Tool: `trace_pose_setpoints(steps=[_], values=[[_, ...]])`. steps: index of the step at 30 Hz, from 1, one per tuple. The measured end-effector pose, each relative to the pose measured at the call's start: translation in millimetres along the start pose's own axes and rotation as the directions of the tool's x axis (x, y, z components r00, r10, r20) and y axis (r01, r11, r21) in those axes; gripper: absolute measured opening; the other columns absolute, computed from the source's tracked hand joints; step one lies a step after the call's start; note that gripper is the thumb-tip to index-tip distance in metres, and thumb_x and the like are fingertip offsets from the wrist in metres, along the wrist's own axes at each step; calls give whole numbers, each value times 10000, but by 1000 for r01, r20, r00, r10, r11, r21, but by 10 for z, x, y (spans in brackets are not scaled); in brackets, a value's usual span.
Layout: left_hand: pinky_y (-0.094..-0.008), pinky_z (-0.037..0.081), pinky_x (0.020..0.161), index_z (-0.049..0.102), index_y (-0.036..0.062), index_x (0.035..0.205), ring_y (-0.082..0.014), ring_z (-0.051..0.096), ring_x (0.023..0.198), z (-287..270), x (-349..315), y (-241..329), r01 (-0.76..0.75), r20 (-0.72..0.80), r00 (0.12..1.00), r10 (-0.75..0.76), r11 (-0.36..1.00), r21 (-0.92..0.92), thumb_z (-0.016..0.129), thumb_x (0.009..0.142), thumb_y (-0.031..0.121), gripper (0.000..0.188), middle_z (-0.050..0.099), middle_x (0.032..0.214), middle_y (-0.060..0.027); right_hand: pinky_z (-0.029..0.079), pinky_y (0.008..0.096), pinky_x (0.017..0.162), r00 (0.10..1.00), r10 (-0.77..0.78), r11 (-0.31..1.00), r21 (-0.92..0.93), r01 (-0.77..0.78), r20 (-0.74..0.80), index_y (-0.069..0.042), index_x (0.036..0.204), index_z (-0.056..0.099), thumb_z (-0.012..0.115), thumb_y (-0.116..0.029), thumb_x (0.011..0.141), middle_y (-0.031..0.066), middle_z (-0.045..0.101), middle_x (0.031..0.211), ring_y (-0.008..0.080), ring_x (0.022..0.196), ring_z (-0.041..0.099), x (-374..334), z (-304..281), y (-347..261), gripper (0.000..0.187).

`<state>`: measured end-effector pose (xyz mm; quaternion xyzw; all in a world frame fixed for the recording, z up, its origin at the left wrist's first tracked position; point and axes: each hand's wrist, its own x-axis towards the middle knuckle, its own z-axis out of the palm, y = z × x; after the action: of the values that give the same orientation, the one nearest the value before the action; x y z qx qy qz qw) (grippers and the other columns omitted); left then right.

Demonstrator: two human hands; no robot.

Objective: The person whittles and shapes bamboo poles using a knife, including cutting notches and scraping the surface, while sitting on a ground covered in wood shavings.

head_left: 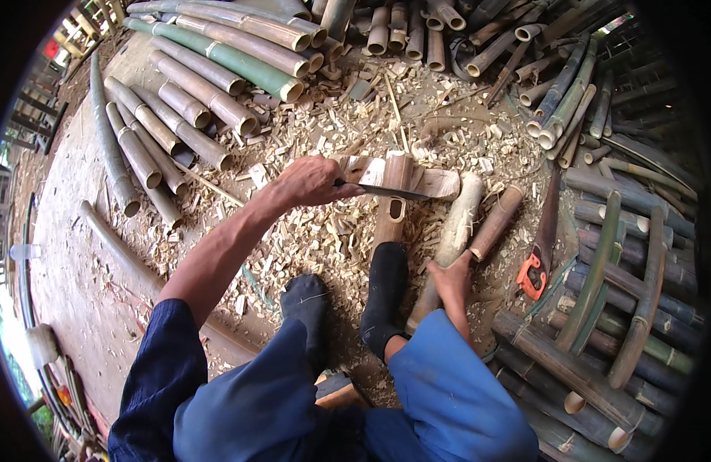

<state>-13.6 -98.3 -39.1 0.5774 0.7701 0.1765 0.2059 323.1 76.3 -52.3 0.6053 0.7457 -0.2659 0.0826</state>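
Note:
My left hand (315, 182) is closed around the handle of a knife (392, 190). Its dark narrow blade lies across a bamboo piece (389, 225) with an oblong hole cut in it. The bamboo rests on a pale wooden block (436, 183), and my right foot in a black sock (388, 277) presses on its near end. Lower right, my right hand (451, 279) has its thumb and forefinger spread apart. Its thumb is over a thick peeled log (452, 231), and its forefinger is at the end of a short bamboo piece (498, 222). Its other fingers are hidden.
Wood chips (332, 239) cover the ground. An orange-handled saw (534, 269) lies at the right, beside a bamboo frame (602, 300) and stacked poles. Cut bamboo lengths (209, 92) lie at the far left; more are piled at the back. My left foot (304, 304) is among the chips.

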Motion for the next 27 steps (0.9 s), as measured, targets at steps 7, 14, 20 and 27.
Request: trace_pose_setpoints(steps=[7,14,20,27], values=[[-368,378,410,692,120,700,-141,462,444,131,-76,-87,31,-2,1000,-31,998,63,591,989,662,622,493,509,2,521,380,905,957,-290,560,815,150,23,24,1548,364,720,-54,699,151,616,1201,246,1015,617,-195,-458,167,924],[-367,367,397,790,106,804,-146,452,417,186,-99,-58,29,-59,998,-22,993,114,637,965,639,577,523,498,-14,548,380,922,727,-674,502,640,582,-133,44,1470,380,734,-165,801,182,600,1262,270,1056,645,-505,-1407,-661,785],[-360,374,400,785,103,824,-148,444,422,293,47,-2,50,-61,997,-50,999,-5,637,957,650,582,514,505,-5,638,480,822,715,-575,714,-183,676,397,2,1355,420,783,-193,807,305,645,1181,360,966,725,-41,-939,-826,686],[-359,374,392,745,100,740,-137,430,407,159,-113,-167,81,85,993,-88,994,75,626,979,620,584,495,486,14,621,430,895,539,-835,494,591,638,115,81,1393,418,776,-236,828,263,587,1273,308,1063,684,-361,-1919,-1584,740]])
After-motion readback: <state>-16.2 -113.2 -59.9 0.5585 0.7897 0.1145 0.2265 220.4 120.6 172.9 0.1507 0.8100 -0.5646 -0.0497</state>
